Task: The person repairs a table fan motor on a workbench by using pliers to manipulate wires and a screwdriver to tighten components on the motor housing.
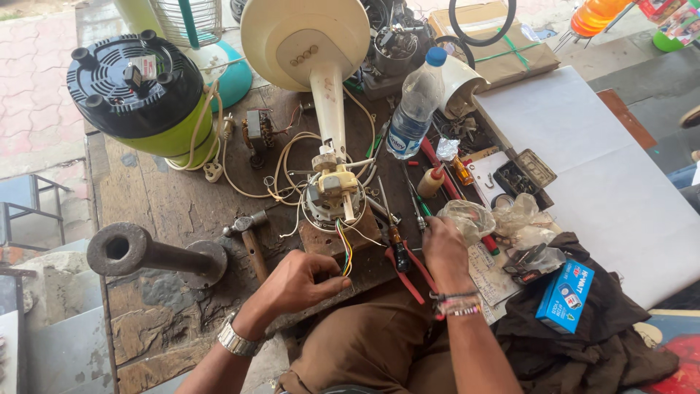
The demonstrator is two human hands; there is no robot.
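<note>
Cluttering a worn wooden workbench (168,211): fan parts, outdoors.

Pretty bright daylight overall, soft and even, so shadows are weak: just a faint dark patch under the left hand (295,284) and beside the iron pipe stand (149,255) on the table (175,204). The white board (598,168) on the right is close to blown out, and the cream fan base (305,36) up top is washed out too, with little surface detail. The plastic water bottle (414,109) catches a bit of glare. Focus is decent in the middle, wires look crisp, but the corners go softer and the wide lens bends the edges a little.
</note>
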